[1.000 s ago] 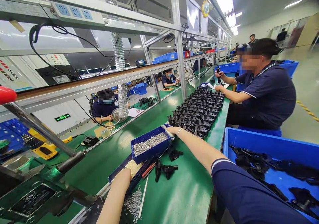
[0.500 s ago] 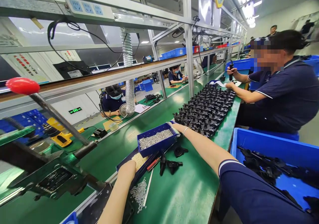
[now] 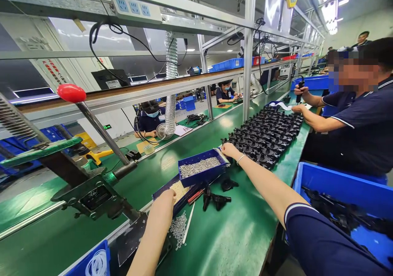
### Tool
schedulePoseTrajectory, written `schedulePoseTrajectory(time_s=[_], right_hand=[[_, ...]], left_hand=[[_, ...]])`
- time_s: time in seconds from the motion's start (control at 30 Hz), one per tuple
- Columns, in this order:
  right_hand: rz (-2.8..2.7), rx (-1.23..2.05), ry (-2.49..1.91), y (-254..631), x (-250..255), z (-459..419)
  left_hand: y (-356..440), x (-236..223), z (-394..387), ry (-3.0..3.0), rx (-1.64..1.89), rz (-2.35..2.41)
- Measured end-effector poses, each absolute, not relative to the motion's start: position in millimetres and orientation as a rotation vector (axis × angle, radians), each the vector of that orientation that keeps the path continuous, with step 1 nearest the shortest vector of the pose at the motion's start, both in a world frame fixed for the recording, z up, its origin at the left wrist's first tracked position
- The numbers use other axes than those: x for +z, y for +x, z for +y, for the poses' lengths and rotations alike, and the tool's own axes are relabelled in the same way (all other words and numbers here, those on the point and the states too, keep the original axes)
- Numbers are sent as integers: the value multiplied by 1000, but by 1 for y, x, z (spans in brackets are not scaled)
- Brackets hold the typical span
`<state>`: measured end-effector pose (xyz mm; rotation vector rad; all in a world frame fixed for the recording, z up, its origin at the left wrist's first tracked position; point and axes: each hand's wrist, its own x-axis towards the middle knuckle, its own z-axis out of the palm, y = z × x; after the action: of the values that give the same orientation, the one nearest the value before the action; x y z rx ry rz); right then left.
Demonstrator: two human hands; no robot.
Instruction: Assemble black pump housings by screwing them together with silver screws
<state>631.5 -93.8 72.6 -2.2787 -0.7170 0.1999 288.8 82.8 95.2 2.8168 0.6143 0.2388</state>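
My left hand (image 3: 165, 202) is over the lower blue bin of small cream-coloured pieces (image 3: 178, 190); its fingers are curled and mostly hidden behind the hand. My right hand (image 3: 230, 150), with a white band at the wrist, is closed at the far right end of the upper blue bin (image 3: 196, 180). Whatever is in its fingers is too small to make out. Small silvery metal pieces (image 3: 201, 167) fill this upper bin, which rests partly on the lower one. Beside them lie a red-handled tool (image 3: 195, 196), loose black parts (image 3: 218, 201) and scattered small rings (image 3: 179, 229).
Rows of black parts (image 3: 267, 133) cover the bench beyond my right hand. A large blue crate (image 3: 340, 182) of black parts stands at right. A green hand press (image 3: 95, 194) with a red-knobbed lever (image 3: 72, 93) stands left. A co-worker (image 3: 365, 112) holds a dark tool.
The view has swung left, bringing more of the press and a blue box of white loops into sight. My right hand now shows more plainly at the bin's end. My left hand stays at the lower bin.
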Motion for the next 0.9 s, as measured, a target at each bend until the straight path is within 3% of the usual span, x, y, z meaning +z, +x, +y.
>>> schedulePoseTrajectory(time_s=[0.27,0.6,0.9], right_hand=[[-733,114,-1649,571,110,-91],[-877,926,-973,382,66,-41],[-845,1223,-937,333,19,-30]], left_hand=[[191,40,54,1918,377,485],[148,7,42,1445,542,682],[139,-12,46,1360,525,613]])
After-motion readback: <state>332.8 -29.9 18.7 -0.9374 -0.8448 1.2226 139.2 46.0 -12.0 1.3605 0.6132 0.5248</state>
